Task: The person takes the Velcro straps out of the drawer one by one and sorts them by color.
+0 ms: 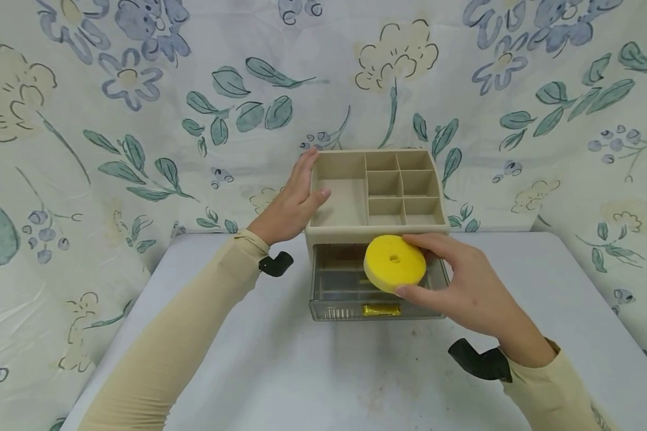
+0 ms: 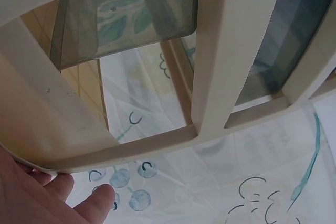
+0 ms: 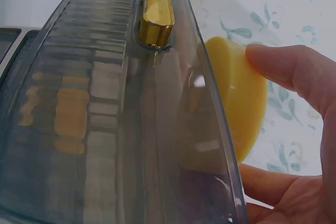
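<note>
A beige desktop organizer (image 1: 377, 230) stands at the far side of the table, with open compartments on top. Its smoky, see-through front drawer (image 1: 334, 312), fitted with a gold handle (image 1: 381, 309), is pulled out. Over that drawer, my right hand (image 1: 463, 281) pinches a thick yellow disc (image 1: 390, 263) with a small centre hole between thumb and fingers. The right wrist view shows the disc (image 3: 247, 103) partly behind the drawer's clear wall (image 3: 157, 129). My left hand (image 1: 296, 200) rests with extended fingers against the organizer's left side; its fingertips (image 2: 62, 184) show at the organizer's edge.
The white table (image 1: 259, 371) carries a few small brownish marks in front of the organizer. Behind and beside it hangs floral cloth (image 1: 248, 36), close to the organizer's back. Black bands (image 1: 482, 361) sit at both wrists.
</note>
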Demonstrator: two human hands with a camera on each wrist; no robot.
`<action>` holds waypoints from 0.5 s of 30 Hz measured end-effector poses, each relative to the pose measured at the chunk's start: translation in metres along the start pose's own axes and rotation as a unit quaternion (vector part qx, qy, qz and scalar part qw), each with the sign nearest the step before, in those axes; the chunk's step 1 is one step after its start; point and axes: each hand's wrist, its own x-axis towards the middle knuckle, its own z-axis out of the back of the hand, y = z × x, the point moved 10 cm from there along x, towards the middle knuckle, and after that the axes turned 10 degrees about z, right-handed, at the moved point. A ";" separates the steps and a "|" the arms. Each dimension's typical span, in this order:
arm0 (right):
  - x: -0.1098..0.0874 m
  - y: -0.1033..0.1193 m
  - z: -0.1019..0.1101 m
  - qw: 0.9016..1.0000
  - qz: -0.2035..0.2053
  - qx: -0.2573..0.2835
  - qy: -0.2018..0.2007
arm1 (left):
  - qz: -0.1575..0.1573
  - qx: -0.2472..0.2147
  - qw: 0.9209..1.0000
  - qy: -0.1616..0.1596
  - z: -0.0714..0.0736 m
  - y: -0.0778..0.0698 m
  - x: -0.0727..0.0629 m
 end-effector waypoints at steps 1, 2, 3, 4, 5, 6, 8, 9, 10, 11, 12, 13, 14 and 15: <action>-0.001 0.000 0.001 1.000 0.003 -0.004 -0.005 | -0.001 0.000 1.000 0.000 0.000 0.000 0.000; -0.002 0.000 0.002 1.000 0.007 -0.006 -0.012 | -0.003 -0.001 1.000 0.000 0.000 0.000 0.000; -0.003 0.000 0.003 1.000 0.011 -0.007 -0.018 | -0.004 -0.001 1.000 -0.001 0.000 -0.001 0.000; -0.004 0.000 0.005 1.000 0.015 -0.010 -0.023 | -0.006 -0.002 1.000 -0.001 0.001 -0.001 0.000; -0.005 0.000 0.006 0.999 0.018 -0.011 -0.030 | -0.007 -0.002 1.000 0.000 0.001 -0.001 0.000; -0.005 0.000 0.007 0.999 0.022 -0.012 -0.036 | -0.008 -0.002 1.000 0.000 0.001 -0.001 0.000; -0.007 0.000 0.010 0.998 0.029 -0.014 -0.047 | -0.009 -0.002 1.000 0.001 0.000 0.000 0.000; -0.008 0.000 0.011 0.998 0.031 -0.014 -0.052 | -0.008 -0.002 1.000 0.001 0.000 0.000 0.000; -0.009 -0.001 0.013 0.998 0.033 -0.015 -0.057 | -0.008 -0.001 1.000 0.001 0.000 0.000 0.000; -0.010 -0.001 0.014 0.997 0.034 -0.014 -0.063 | -0.007 -0.001 1.000 0.001 0.000 0.000 0.000; -0.012 -0.002 0.015 0.997 0.033 -0.015 -0.068 | -0.007 -0.002 1.000 0.001 0.000 0.000 0.000; -0.013 -0.002 0.017 0.997 0.033 -0.017 -0.073 | -0.006 -0.002 1.000 0.001 0.000 0.000 0.000; -0.014 -0.003 0.018 0.996 0.032 -0.017 -0.078 | -0.005 -0.003 1.000 0.001 0.000 0.000 0.000; -0.014 -0.004 0.019 0.996 0.031 -0.017 -0.082 | -0.005 -0.003 1.000 0.000 0.001 0.000 0.000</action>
